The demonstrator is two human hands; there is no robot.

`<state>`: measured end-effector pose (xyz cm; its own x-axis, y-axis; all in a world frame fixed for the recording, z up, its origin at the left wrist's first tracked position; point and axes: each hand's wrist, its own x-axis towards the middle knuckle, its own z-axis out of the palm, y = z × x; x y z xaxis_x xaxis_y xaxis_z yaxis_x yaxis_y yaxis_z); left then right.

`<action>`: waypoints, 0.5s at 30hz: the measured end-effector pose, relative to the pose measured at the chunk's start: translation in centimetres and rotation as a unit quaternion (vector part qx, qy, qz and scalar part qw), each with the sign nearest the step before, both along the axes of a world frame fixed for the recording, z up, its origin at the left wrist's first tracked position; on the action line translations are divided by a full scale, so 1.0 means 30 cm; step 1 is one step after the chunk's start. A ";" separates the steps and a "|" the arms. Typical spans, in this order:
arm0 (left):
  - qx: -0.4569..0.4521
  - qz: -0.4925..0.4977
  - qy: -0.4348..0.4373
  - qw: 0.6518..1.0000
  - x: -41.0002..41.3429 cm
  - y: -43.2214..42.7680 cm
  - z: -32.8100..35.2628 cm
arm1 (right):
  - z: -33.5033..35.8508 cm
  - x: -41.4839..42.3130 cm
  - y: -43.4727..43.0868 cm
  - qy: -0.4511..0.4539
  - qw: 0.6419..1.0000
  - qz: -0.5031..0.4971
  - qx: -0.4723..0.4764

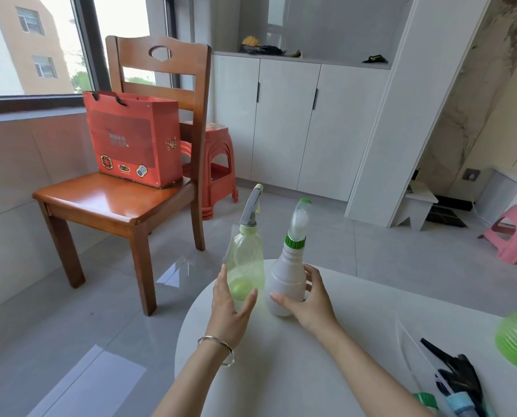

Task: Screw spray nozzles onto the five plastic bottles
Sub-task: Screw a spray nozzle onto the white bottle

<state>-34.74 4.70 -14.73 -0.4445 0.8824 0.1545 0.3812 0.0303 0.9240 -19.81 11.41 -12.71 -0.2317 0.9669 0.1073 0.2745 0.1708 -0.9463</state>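
Background's pretty busy: a wooden chair (121, 200) by the window (37, 46) with a red paper gift bag (133, 139) standing on its seat, a stack of red plastic stools (218, 173) just behind it, white cabinets (293, 121), and a pink stool (516, 236) off right.

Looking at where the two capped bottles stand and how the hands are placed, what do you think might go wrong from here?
1. The green bottle and the white bottle stand close to the far rim of the round table; a nudge from the left hand or the right hand might tip one onto the tiled floor.
2. Both are tall and narrow and stand close together, so one falling may knock the other.
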 end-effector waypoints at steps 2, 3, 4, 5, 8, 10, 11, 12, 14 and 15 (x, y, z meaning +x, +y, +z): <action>-0.004 -0.002 -0.004 1.000 0.001 -0.003 -0.001 | -0.003 -0.001 0.001 0.001 1.000 0.003 0.000; -0.006 -0.003 -0.011 1.000 0.001 -0.005 -0.002 | -0.004 -0.001 0.001 0.000 1.000 0.005 0.001; -0.009 -0.001 -0.019 1.000 0.001 -0.007 -0.003 | -0.007 0.000 0.000 -0.001 1.000 0.007 0.001; -0.012 0.001 -0.026 1.000 -0.001 -0.009 -0.003 | -0.008 0.001 -0.003 0.000 1.000 0.008 -0.001; -0.022 0.007 -0.031 0.999 -0.001 -0.019 0.005 | -0.005 0.022 -0.016 -0.002 1.000 -0.002 -0.010; -0.022 0.003 -0.024 0.999 0.011 -0.042 0.014 | 0.007 0.051 -0.034 0.001 1.000 -0.005 -0.003; -0.021 -0.003 -0.013 1.000 0.020 -0.059 0.021 | 0.017 0.073 -0.048 0.006 1.000 -0.001 0.003; -0.021 -0.010 0.005 1.000 0.031 -0.078 0.029 | 0.031 0.098 -0.065 0.011 1.000 0.005 0.010; -0.039 -0.025 0.052 0.998 0.060 -0.121 0.045 | 0.063 0.164 -0.104 0.015 0.999 0.012 0.025; -0.059 -0.034 0.073 0.995 0.080 -0.140 0.055 | 0.082 0.205 -0.125 0.016 0.999 0.013 0.034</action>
